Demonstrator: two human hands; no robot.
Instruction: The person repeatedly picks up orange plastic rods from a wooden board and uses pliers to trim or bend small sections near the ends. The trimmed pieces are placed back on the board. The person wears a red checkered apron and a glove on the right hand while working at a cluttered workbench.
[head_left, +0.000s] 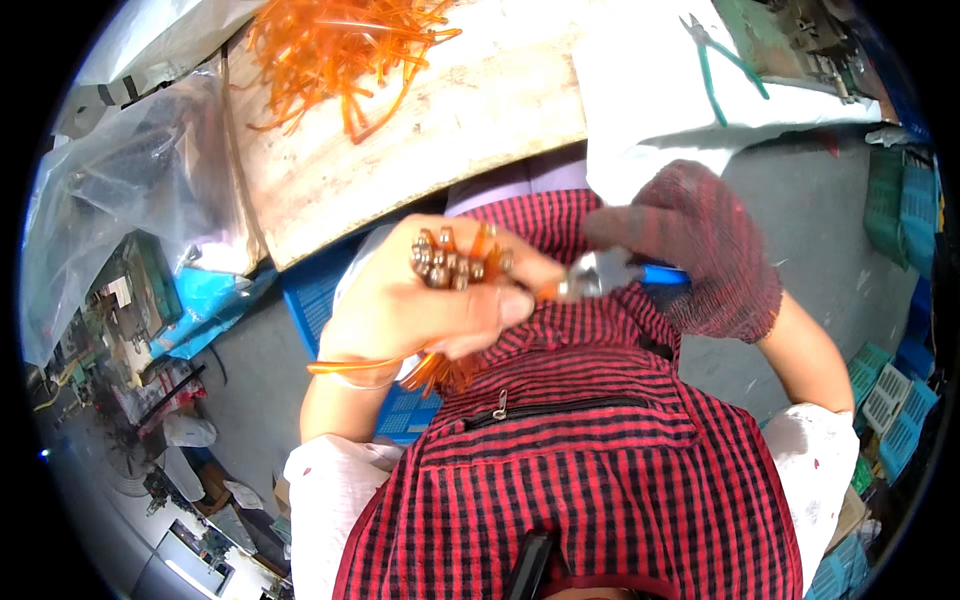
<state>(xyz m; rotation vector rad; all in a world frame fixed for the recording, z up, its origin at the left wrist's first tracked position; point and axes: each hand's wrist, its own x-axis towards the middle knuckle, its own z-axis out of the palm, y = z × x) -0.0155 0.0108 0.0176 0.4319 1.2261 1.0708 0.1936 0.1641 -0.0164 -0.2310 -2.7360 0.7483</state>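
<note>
My left hand (435, 300) is closed around a bundle of orange plastic tubes (442, 373) whose ends carry small shiny metal fittings (448, 261). Between its thumb and forefinger one more metal-ended tube points right. My right hand (694, 251), in a dark red knitted glove, grips a blurred metal tool with a blue handle (664, 274). The tool's metal head (596, 276) meets or nearly meets the end of that tube; blur hides the exact contact. Both hands are above my red and black checked apron.
A heap of orange tubes (337, 56) lies on the wooden tabletop (480, 105). Green-handled pliers (712, 64) rest on white sheeting (645, 97) at right. Clear plastic bags (135, 187) hang at left. A blue crate (304, 304) stands below the table edge; more crates (907, 427) are at far right.
</note>
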